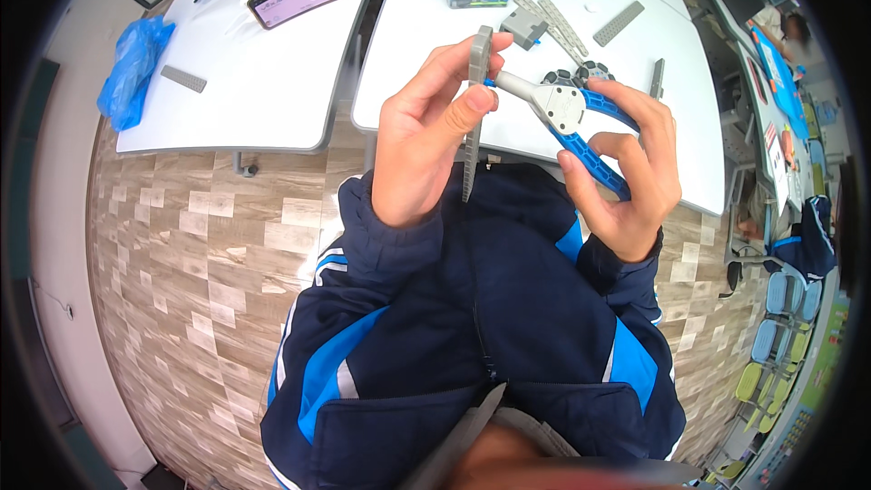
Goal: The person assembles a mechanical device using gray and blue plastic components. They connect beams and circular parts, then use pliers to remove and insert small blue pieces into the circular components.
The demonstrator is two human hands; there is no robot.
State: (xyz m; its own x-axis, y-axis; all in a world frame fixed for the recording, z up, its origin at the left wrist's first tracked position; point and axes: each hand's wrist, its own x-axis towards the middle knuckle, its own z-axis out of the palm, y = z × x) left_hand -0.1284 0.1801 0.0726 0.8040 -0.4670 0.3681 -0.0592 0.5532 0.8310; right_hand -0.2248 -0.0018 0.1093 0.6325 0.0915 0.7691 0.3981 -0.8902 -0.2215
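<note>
Above your lap, your left hand point(422, 141) pinches a grey perforated beam point(474, 118) upright; your right hand point(626, 172) grips blue-handled pliers point(567, 113), nose at the beam. Step: working a fitting there, seemingly. Next calls for steady, aligned squeezing.

Two white, rounded-corner tables point(272, 91) stand at twelve o'clock on a floor of brown and cream wood-look tiles point(190, 263), which spreads from nine to six o'clock. A row of green and blue plastic chairs point(771, 345) lines up at four o'clock.
</note>
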